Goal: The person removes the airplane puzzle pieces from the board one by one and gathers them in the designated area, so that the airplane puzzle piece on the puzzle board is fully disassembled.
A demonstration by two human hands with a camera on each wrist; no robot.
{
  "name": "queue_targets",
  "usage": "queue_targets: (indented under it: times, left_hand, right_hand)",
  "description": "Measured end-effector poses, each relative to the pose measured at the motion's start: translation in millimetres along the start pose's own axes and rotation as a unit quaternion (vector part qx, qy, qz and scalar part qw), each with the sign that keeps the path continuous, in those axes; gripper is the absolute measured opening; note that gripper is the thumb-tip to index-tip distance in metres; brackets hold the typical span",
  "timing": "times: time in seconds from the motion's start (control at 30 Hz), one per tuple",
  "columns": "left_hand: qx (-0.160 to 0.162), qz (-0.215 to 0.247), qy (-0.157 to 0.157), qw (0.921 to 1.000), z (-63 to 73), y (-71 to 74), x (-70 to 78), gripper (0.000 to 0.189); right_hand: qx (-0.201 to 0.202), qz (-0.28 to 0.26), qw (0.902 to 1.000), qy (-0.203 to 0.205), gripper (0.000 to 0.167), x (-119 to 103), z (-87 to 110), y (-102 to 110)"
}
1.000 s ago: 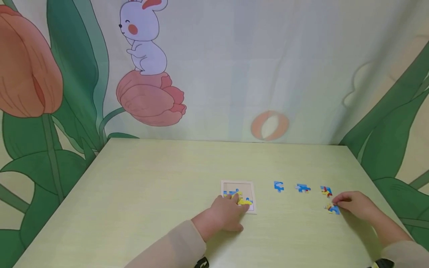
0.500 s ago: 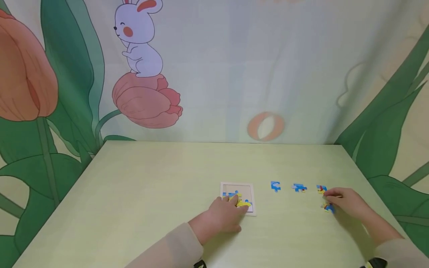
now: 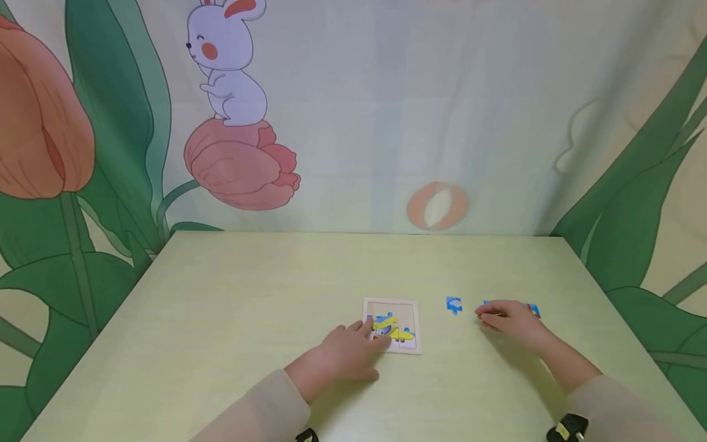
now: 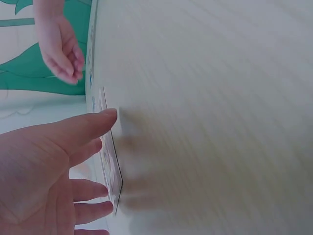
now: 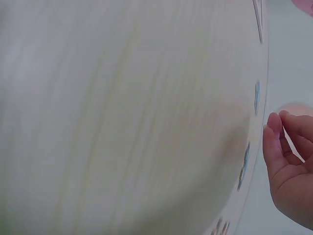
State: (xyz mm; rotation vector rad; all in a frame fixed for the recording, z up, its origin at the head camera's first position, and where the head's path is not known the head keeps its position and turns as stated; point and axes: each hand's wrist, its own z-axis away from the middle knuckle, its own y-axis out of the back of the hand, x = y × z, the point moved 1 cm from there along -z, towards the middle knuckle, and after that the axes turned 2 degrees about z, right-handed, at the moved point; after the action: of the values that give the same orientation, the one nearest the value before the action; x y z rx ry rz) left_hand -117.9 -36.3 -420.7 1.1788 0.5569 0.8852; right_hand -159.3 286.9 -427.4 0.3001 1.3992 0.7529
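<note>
A square puzzle frame point(image 3: 416, 325) lies on the table, partly filled with joined pieces that picture a yellow plane point(image 3: 402, 334). The left hand point(image 3: 349, 353) lies across its lower left part, fingers spread and fairly straight; its fingertips also reach the frame point(image 4: 113, 171) in the left wrist view. The right hand point(image 3: 513, 322) hovers over the row of loose pieces, fingers loosely bent, thumb and fingertips close together; no piece shows between them in the right wrist view. One blue puzzle piece point(image 3: 454, 305) lies left of its fingertips. Another piece point(image 3: 533, 309) peeks out behind the hand.
A pale table top point(image 3: 248, 294) carries everything. Behind it hangs a cloth printed with a rabbit point(image 3: 234, 67) and flowers. The right hand and wrist cover part of the loose pieces' area. Dark straps show at both sleeves.
From beside the far-right pieces, the right hand has moved left over the row. The left hand has slid slightly left, uncovering more of the puzzle. The lower right piece is out of sight.
</note>
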Motion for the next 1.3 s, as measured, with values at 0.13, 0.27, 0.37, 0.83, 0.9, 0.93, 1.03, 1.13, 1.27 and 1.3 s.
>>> queue_targets:
  times: [0.13,0.27,0.37,0.83,0.9,0.93,1.03,1.13,1.27,1.3]
  left_hand:
    - [0.008,0.007,-0.027,0.9996,0.0,0.6,7.1,0.063]
    - [0.014,-0.008,-0.034,0.9993,-1.2,0.3,13.8,0.061]
    - [0.013,-0.025,-0.032,0.9991,-1.7,-0.3,16.3,0.06]
    - [0.016,-0.019,-0.026,0.9994,-1.2,5.2,20.6,0.06]
    - [0.013,-0.023,-0.022,0.9994,-0.5,5.6,20.2,0.06]
    - [0.012,-0.027,-0.021,0.9993,-0.4,5.8,19.8,0.06]
    - [0.008,-0.039,-0.023,0.999,-0.9,4.9,18.1,0.061]
    - [0.003,-0.043,-0.025,0.9988,-1.3,3.8,16.8,0.062]
    - [0.004,-0.038,-0.026,0.9989,-2.0,3.3,16.5,0.064]
    - [0.004,-0.037,-0.025,0.999,-2.1,3.7,16.9,0.064]
  right_hand:
    - [-0.02,-0.017,0.9996,0.01,0.023,-16,-10.6,-24]
    - [-0.036,-0.004,0.999,0.026,0.018,-34,-22.4,-46]
    - [-0.047,0.006,0.9981,0.039,0.016,-48,-29.3,-58]
    - [-0.082,0.082,0.9925,0.038,0.033,-81,-52.8,-95]
    - [-0.085,0.107,0.9897,0.042,0.035,-83,-53.1,-98]
    - [-0.086,0.118,0.9883,0.045,0.034,-84,-53.3,-100]
    - [-0.088,0.131,0.9861,0.053,0.032,-86,-51.7,-104]
    - [-0.084,0.124,0.9875,0.049,0.029,-88,-48.3,-106]
    - [-0.077,0.11,0.9903,0.035,0.026,-88,-44.9,-105]
    - [-0.076,0.107,0.9908,0.032,0.025,-88,-44.9,-105]
